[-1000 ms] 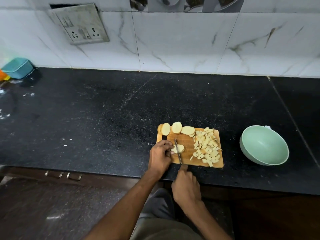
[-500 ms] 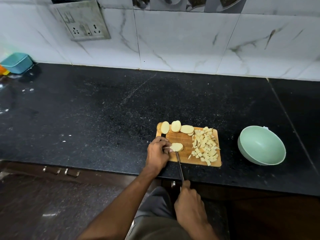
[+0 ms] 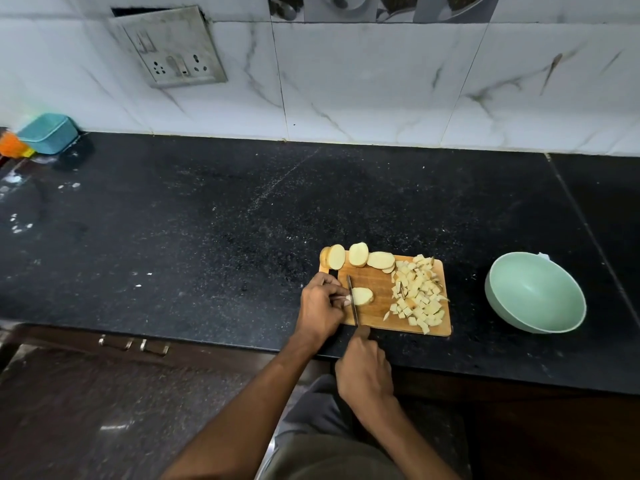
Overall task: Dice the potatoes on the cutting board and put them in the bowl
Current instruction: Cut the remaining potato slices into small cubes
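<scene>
A wooden cutting board (image 3: 377, 289) lies near the counter's front edge. My left hand (image 3: 320, 306) pinches a potato slice (image 3: 363, 295) flat on the board's left part. My right hand (image 3: 363, 370) grips the handle of a knife (image 3: 353, 301), whose blade stands across the slice's left end. Three thick potato slices (image 3: 358, 255) lie along the board's far edge. A heap of diced potato (image 3: 417, 292) covers the board's right side. The pale green bowl (image 3: 535, 292) sits to the right of the board with nothing inside.
The black stone counter (image 3: 207, 220) runs wide to the left and behind the board. A teal box (image 3: 48, 133) and an orange object (image 3: 10, 145) stand at the far left by the tiled wall. A wall socket plate (image 3: 173, 46) hangs above. Drawer handles (image 3: 133, 344) sit below the counter edge.
The knife was pulled back toward me half a second ago and has now moved forward again, blade over the slice's left end. My left hand still holds the slice.
</scene>
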